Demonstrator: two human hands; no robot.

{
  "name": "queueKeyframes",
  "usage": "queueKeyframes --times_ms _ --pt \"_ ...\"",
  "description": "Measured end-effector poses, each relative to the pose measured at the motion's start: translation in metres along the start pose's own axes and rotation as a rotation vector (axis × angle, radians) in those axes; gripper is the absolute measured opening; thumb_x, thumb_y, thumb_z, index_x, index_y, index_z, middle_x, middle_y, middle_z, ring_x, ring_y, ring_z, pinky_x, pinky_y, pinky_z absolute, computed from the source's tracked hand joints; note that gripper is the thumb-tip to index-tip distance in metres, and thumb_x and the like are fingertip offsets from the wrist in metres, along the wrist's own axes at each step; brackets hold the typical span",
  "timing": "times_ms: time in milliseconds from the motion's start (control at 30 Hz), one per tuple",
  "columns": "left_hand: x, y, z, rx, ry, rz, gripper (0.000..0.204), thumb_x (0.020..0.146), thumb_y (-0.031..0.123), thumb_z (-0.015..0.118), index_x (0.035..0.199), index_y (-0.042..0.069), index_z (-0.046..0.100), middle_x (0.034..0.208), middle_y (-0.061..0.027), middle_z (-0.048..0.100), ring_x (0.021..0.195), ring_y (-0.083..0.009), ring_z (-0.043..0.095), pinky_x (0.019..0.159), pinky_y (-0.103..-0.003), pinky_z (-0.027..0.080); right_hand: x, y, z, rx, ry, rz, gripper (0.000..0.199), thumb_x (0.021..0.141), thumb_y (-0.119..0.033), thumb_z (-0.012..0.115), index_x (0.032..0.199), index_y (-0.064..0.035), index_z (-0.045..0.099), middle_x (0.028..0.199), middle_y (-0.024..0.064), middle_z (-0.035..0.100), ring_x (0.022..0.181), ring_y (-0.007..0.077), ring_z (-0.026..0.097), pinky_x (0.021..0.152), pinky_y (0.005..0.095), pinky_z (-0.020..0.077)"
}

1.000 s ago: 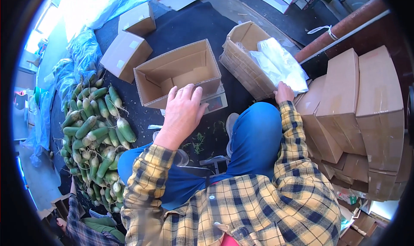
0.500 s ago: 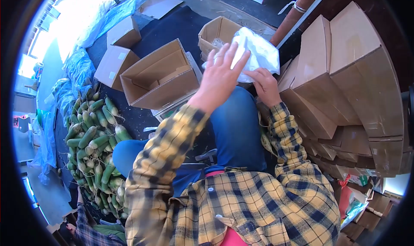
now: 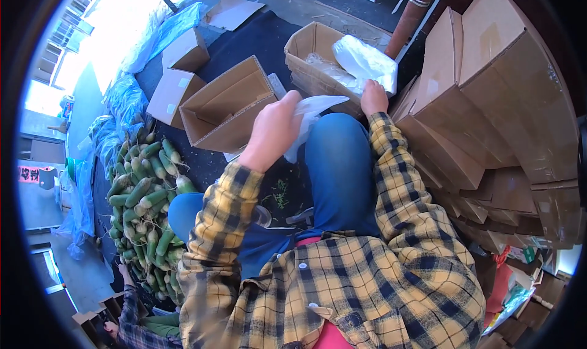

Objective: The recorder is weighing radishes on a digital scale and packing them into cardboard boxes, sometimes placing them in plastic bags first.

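My left hand [image 3: 274, 131] is closed in a fist around the edge of a thin translucent plastic bag [image 3: 313, 107], which hangs beside my raised blue-jeaned knee. My right hand [image 3: 374, 98] pinches the near edge of a folded stack of white plastic bags [image 3: 367, 60]. That stack lies over the corner of a small cardboard box [image 3: 301, 69] with more clear plastic inside. Left of my left hand stands an open carton [image 3: 214, 132], with bare cardboard showing inside.
A large heap of green radishes [image 3: 147, 196] lies to the left, beside blue plastic sheeting [image 3: 122, 101]. Stacked cartons [image 3: 489, 86] rise close on the right. Two smaller boxes [image 3: 171, 95] stand behind the open carton. Another person [image 3: 143, 318] is at the lower left.
My left hand has drawn back toward me and left, closing and pulling a thin bag from the white stack. My right hand stays at the stack, slightly higher.
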State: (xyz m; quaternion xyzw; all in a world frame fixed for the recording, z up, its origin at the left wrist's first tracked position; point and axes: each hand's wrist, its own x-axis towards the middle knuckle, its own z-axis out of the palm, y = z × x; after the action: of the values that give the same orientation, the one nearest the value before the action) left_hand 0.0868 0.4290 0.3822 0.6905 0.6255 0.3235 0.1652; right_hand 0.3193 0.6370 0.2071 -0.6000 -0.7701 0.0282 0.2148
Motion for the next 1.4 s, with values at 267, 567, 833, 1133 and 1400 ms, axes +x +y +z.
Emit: queueKeyframes --times_ms 267,567,833,1133,1400 --pt "-0.097 -0.017 -0.08 -0.939 0.031 -0.405 0.013 0.096 0.011 0.062 0.106 0.003 0.065 0.092 0.0029 0.062 0.082 -0.0036 0.054 0.072 -0.02 0.045 -0.04 -0.099 -0.146 1.129 -0.314 -0.274 0.036 0.094 -0.027 0.067 0.12 -0.0023 0.063 0.119 0.0153 0.062 0.105 0.0241 0.061 0.093 0.032 0.0478" --pt "-0.131 -0.029 -0.087 -0.822 0.176 -0.408 0.023 0.098 0.02 0.066 0.11 0.001 0.062 0.095 0.0006 0.062 0.086 -0.0028 0.054 0.074 -0.019 0.044 -0.089 -0.17 -0.179 0.961 -0.606 -0.416 0.025 0.1 -0.029 0.061 0.102 -0.0037 0.065 0.085 0.0033 0.067 0.082 0.0131 0.064 0.08 0.028 0.0503" --pt "-0.158 -0.05 -0.079 -0.366 0.489 -0.216 0.018 0.098 0.014 0.062 0.11 0.001 0.061 0.097 -0.003 0.061 0.089 -0.0109 0.056 0.08 -0.024 0.045 -0.086 -0.164 -0.155 1.286 -1.267 -0.522 0.035 0.103 -0.03 0.058 0.118 0.0003 0.066 0.095 0.0076 0.07 0.087 0.0127 0.068 0.083 0.0249 0.0519" --pt "-0.145 -0.053 -0.082 0.405 0.609 0.031 0.019 0.092 0.01 0.066 0.11 0.002 0.064 0.102 -0.0121 0.065 0.096 -0.0241 0.063 0.087 -0.033 0.049 -0.097 -0.177 -0.136 1.289 -1.331 -0.352 0.025 0.098 -0.023 0.066 0.112 -0.0023 0.067 0.098 0.0056 0.069 0.085 0.0112 0.064 0.081 0.0244 0.0509" --pt "-0.153 -0.025 -0.032 -0.797 0.13 -0.328 0.024 0.097 0.023 0.068 0.099 0.001 0.059 0.092 0.001 0.057 0.081 -0.0037 0.053 0.069 -0.02 0.045 -0.136 -0.215 -0.141 0.969 -0.856 -0.468 0.035 0.09 -0.033 0.075 0.091 -0.0013 0.059 0.074 0.0046 0.059 0.07 0.0091 0.056 0.06 0.0265 0.043"
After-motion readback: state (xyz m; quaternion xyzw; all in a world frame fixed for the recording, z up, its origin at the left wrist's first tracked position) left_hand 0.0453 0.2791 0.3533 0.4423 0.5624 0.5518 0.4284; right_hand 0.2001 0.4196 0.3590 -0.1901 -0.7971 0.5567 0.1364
